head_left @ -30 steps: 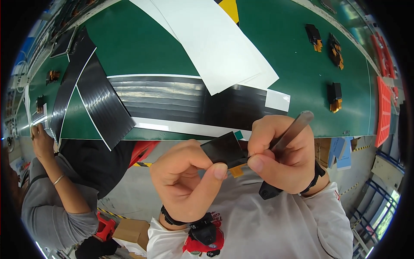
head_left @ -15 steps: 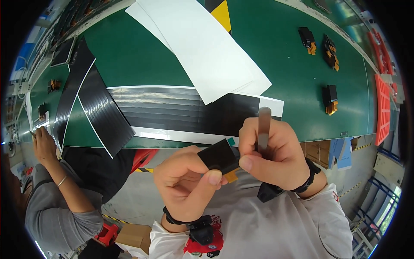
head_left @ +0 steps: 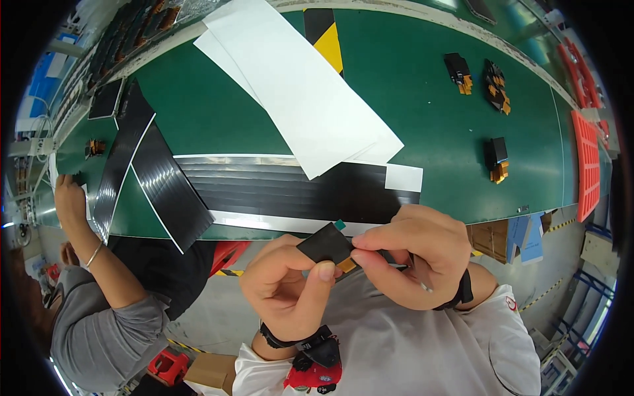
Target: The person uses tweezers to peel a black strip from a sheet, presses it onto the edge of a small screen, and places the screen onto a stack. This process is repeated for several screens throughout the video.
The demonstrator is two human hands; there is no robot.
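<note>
My left hand is closed, with thumb and fingers pinching a small black display module. The module is flat and rectangular, with a green tab at its upper corner and a gold flex cable at its lower edge. My right hand is also closed; its thumb and forefinger pinch together at the module's right edge. Metal tweezers are tucked in its curled fingers, partly hidden. What the right fingertips pinch is mostly covered.
Long black adhesive strips and white sheets lie on the green table. Several modules with gold flex cables sit at the right. A red slotted rack stands beyond. At left, a co-worker's arm reaches onto the table.
My right hand has turned, so the tweezers that stood upright now lie down across its fingers. Its fingertips have moved left along the module. The co-worker's hand has moved up slightly.
</note>
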